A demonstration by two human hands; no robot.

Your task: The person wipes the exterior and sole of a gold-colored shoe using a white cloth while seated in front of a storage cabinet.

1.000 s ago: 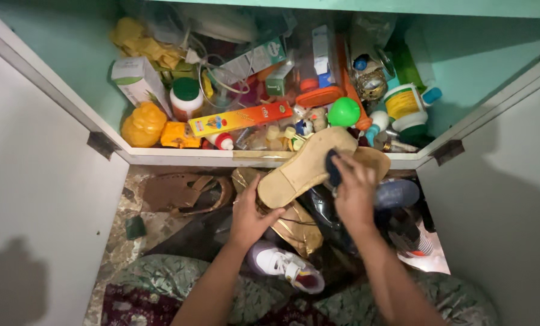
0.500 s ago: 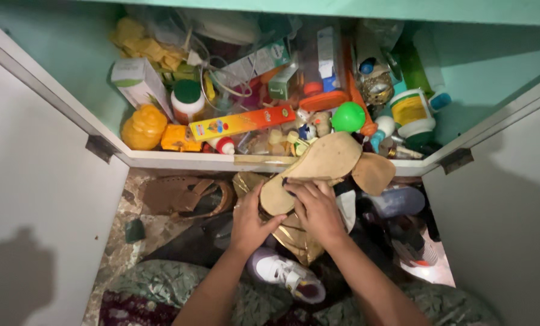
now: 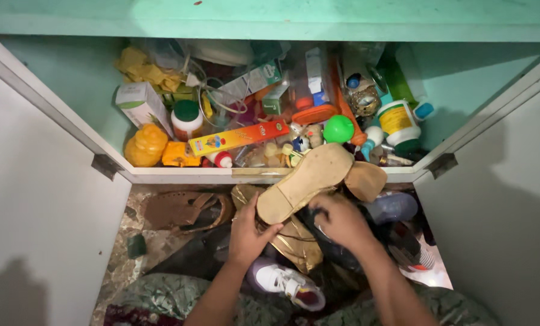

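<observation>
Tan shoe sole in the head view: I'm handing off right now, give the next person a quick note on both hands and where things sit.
Left hand: grips the heel end of the tan shoe, sole up, tilted over the shelf edge.
Right hand: on the dark footwear beneath it; grip unclear.
Done: the tan shoe is lifted off the pile.
Left: brown sandal, white sneaker and gold shoe lie in the lower compartment.

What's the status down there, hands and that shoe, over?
Left hand grips the heel end of the tan flat shoe sole, sole up. Right hand rests on dark shoes beneath. Gold shiny shoe and white sneaker crowd below.
</observation>
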